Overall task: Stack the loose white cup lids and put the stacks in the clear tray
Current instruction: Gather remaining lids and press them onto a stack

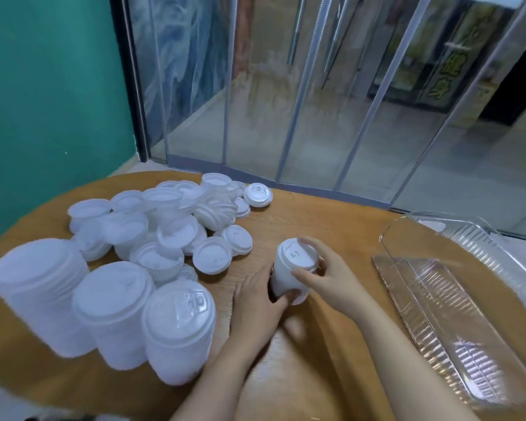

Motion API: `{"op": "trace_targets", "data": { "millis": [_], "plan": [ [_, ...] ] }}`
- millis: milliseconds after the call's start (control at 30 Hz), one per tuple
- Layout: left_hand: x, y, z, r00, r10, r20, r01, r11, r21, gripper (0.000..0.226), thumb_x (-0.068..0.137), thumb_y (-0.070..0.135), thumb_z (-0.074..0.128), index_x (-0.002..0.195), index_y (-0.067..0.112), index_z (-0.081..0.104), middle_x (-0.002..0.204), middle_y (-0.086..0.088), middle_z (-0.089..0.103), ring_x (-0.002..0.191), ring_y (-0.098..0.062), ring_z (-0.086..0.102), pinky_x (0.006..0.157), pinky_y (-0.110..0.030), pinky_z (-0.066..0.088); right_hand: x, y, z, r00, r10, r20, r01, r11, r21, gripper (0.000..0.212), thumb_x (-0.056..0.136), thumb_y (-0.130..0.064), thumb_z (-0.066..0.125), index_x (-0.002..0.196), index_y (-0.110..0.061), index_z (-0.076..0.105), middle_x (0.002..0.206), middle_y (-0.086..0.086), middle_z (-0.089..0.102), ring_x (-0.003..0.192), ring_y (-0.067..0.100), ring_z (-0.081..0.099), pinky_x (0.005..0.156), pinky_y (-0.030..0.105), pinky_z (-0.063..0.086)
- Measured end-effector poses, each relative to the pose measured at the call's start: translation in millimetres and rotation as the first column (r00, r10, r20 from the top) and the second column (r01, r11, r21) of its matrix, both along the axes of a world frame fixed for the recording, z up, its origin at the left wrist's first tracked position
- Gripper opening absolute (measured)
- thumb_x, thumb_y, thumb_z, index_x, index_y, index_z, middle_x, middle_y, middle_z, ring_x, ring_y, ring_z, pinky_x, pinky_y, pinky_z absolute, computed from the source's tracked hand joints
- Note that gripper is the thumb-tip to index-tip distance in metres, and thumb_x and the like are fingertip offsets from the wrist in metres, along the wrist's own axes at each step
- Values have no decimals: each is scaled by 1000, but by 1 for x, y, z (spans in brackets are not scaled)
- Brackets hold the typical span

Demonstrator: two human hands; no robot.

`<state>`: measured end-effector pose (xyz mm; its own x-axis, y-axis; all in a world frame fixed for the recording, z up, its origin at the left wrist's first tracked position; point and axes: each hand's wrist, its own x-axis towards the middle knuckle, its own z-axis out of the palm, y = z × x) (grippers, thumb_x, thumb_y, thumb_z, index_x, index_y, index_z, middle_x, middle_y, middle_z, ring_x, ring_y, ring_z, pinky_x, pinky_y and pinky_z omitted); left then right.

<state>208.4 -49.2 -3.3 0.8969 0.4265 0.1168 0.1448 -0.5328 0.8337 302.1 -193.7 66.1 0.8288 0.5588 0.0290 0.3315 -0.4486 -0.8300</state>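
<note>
Both hands grip one short lid stack (290, 276) at table centre: left hand (257, 302) wraps its base, right hand (322, 273) pinches its top. Three finished stacks (110, 311) stand at 8 o'clock; loose lids (176, 226) remain at 10 o'clock; clear tray (438, 299), 3 o'clock, appears unfilled.

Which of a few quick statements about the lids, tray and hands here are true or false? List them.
1. Both hands hold a stack of white plastic lids. True: left hand, right hand.
2. The clear plastic tray holds several stacks. False: no stack lies in it.
3. Three tall white lid stacks stand at the wooden table's near left. True.
4. The loose white lids lie right of the tray. False: they lie left of it.
</note>
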Motion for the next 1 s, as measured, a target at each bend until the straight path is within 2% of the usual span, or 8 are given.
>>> {"op": "trace_targets", "data": {
  "millis": [167,333,433,500,600,700,833,1000],
  "plan": [
    [-12,-9,16,998,-23,-65,19,997,-73,41,88,46,67,127,40,55,110,18,66,102,-8,58,95,-35,47,-9,2,6,996,-36,-81,40,998,49,61,92,-19,78,146,-34,51,140,-11,57,119,-1,59,87,7,47],
    [-68,-24,59,988,-148,-32,142,979,-146,32,102,41,49,133,33,52,127,13,60,125,-11,55,108,-39,45,-20,9,9,989,-96,-115,107,990,92,75,92,-16,78,157,-23,41,146,-7,50,127,8,52,89,9,44],
    [-122,-29,113,965,-251,72,259,958,-121,35,108,36,45,141,45,44,138,25,52,132,6,44,113,-22,35,-30,12,-4,974,-138,-179,168,973,161,95,80,-28,89,159,-27,36,147,-3,50,132,13,53,108,28,45],
    [-143,-16,157,948,-297,118,305,951,-57,40,110,32,48,149,35,42,145,23,47,135,11,38,109,-7,26,-35,18,-15,969,-179,-169,210,960,184,107,67,-44,89,159,-34,34,142,-2,52,129,13,54,116,36,42],
    [-137,29,205,929,-347,125,332,934,130,40,108,32,52,147,26,50,144,18,53,133,9,42,105,-2,27,-35,32,-28,973,-195,-125,219,949,225,106,72,-41,90,159,-38,29,151,-9,48,140,14,50,120,43,39],
    [-105,86,223,943,-333,-21,326,906,268,37,106,36,55,141,27,55,139,15,59,123,10,47,95,1,31,-32,48,-34,974,-212,-79,226,939,258,101,80,-25,90,160,-32,29,152,-11,43,144,14,44,122,41,35],
    [-61,141,220,935,-273,-229,347,842,414,41,104,38,57,144,27,52,141,14,60,121,-5,55,96,-20,38,-25,64,-47,971,-233,-59,239,915,325,96,78,-33,91,155,-37,34,146,-23,49,138,4,47,121,41,39],
    [4,172,199,900,-220,-376,402,753,522,45,105,38,58,148,27,50,148,9,56,127,-14,55,103,-27,42,-15,87,-54,965,-261,-20,248,886,392,85,70,-51,87,139,-62,38,140,-25,56,132,-3,52,110,25,43]
  ]
}}
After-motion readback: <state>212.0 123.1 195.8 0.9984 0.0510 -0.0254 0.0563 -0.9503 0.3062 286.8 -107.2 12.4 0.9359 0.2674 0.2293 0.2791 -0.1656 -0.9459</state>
